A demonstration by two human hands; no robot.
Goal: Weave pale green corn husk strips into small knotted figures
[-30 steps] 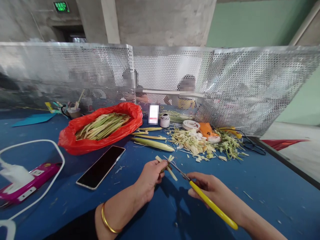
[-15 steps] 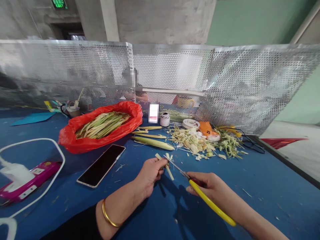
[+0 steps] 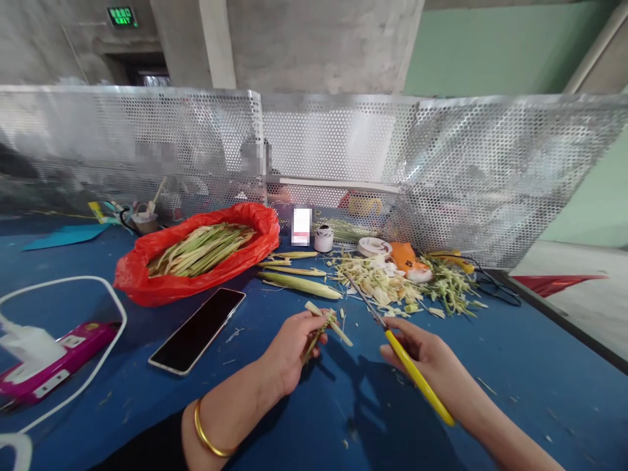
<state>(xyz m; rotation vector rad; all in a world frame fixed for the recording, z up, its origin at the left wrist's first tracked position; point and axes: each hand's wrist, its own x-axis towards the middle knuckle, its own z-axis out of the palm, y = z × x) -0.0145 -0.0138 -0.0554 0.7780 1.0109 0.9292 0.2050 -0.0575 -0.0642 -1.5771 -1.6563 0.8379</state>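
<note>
My left hand (image 3: 300, 343) pinches a small bundle of pale green plant strips (image 3: 338, 327), with crossing ends poking out past the fingertips. My right hand (image 3: 417, 347) is closed around yellow-handled scissors (image 3: 409, 363). Their slim metal blades point up and left, apart from the strips, towards the pile of scraps behind. How the right fingers sit in the handles is partly hidden. Just beyond my left hand lie long husk-like stalks (image 3: 304, 285) on the blue table (image 3: 275, 432). Small cut bits are scattered beside the bundle.
A red plastic bag (image 3: 142, 288) of long leaves stands at left, with a phone (image 3: 199, 330) before it. A magenta power strip (image 3: 63, 360) with a white cable lies far left. Trimmings (image 3: 377, 281), a tape roll (image 3: 374, 246) and a small jar (image 3: 323, 239) line the perforated screen (image 3: 333, 137).
The scissors have drawn away from the strips, up and to the right. The strip ends in my left hand have swung to the right, and a small piece lies by them on the table.
</note>
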